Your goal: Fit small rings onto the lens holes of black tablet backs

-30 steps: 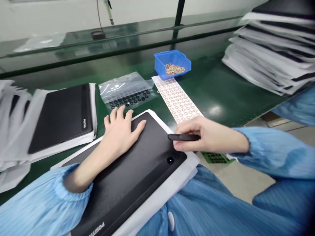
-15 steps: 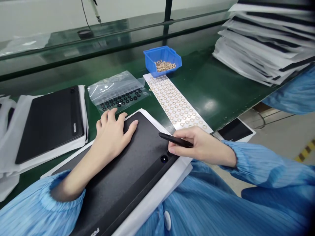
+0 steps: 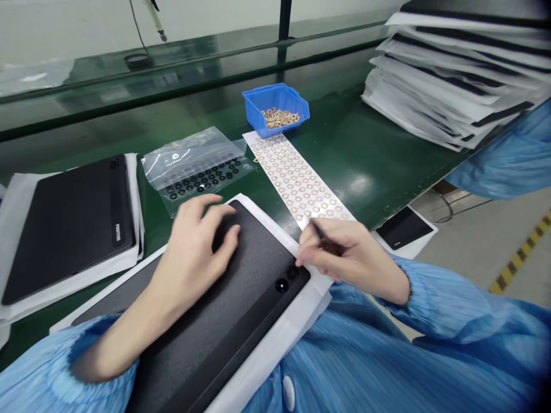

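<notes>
A black tablet [image 3: 245,287] lies back side up, at a slant, on white wrapping in front of me. Its two round camera rings [image 3: 282,285] are near the right corner. My left hand [image 3: 193,246] is open above the tablet's far edge, fingers bent and apart; whether it touches the surface I cannot tell. My right hand [image 3: 353,255] is closed round a slim black pen-shaped tool [image 3: 332,246], mostly hidden by the fingers. Its fingertips are at the tablet's corner, beside the upper camera ring. Just beyond lies a white sheet [image 3: 297,178] with rows of gold-coloured rings.
A blue bin [image 3: 255,115] of small gold-coloured rings stands at the sheet's far end. Left of it lies a clear plastic bag [image 3: 189,158] by black rings. Another tablet [image 3: 73,212] lies at left. Wrapped tablets are stacked [image 3: 430,97] at right, near a blue sleeve [image 3: 503,160].
My left hand has lifted slightly, its fingers more bent. The right hand has turned, swinging the black tool more upright, and has uncovered the upper camera ring. The view has shifted slightly.
</notes>
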`<state>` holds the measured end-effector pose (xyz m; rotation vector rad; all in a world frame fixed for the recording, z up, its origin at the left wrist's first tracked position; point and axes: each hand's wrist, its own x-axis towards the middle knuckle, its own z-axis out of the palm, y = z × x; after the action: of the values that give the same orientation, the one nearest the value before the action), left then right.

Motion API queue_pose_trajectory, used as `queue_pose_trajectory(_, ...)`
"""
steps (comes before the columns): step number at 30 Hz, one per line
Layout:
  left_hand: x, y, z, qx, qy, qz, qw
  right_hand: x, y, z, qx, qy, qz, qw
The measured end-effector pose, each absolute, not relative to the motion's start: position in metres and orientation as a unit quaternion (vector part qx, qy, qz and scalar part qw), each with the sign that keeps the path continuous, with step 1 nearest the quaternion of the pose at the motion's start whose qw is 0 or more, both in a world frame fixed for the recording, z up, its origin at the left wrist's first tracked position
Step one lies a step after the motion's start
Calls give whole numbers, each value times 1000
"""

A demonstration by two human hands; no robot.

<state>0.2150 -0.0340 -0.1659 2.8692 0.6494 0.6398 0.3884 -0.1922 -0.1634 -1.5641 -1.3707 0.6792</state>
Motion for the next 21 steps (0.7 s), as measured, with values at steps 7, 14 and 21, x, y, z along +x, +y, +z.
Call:
queue_pose_trajectory(7,209,-62,-151,980,-80,93,155,370,-215,-177,-642,-424,269,579)
queue_pose_trajectory(14,209,-62,-149,983,-81,60,151,353,-215,-187,-663,-393,217,599)
queue_pose_trajectory(21,208,-63,-149,983,-77,53,155,352,-210,-184,-677,-405,183,586)
